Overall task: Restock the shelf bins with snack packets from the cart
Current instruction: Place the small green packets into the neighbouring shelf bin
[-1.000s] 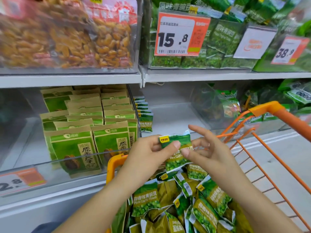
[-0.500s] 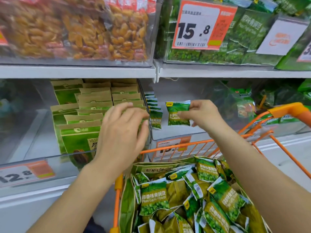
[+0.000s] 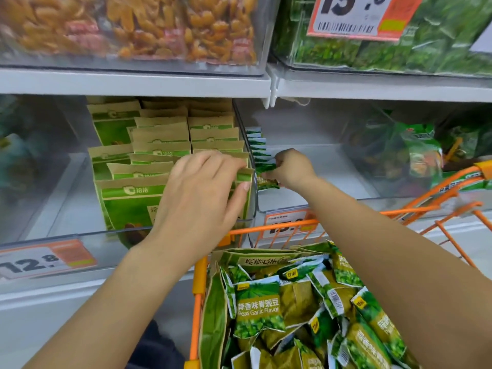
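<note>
My right hand point(image 3: 290, 167) reaches into the clear middle shelf bin point(image 3: 319, 166) and pinches a small green pea packet point(image 3: 267, 182) at the front of a short row of like packets point(image 3: 257, 145) along the bin's left wall. My left hand point(image 3: 202, 193) hovers with relaxed fingers in front of the neighbouring bin of green-and-tan pouches point(image 3: 149, 166), holding nothing. The orange cart point(image 3: 198, 283) below holds several green garlic-pea packets point(image 3: 257, 307).
An upper shelf carries bins of golden snacks point(image 3: 133, 25) and green packets point(image 3: 399, 51) with a 15.8 price tag point(image 3: 356, 14). A 12.8 tag point(image 3: 45, 258) sits on the lower left rail. A bin of mixed green bags point(image 3: 415, 153) stands right.
My right hand carried the packet from above the cart into the middle bin and set it against the row. My left hand let go of it and rose before the pouch bin.
</note>
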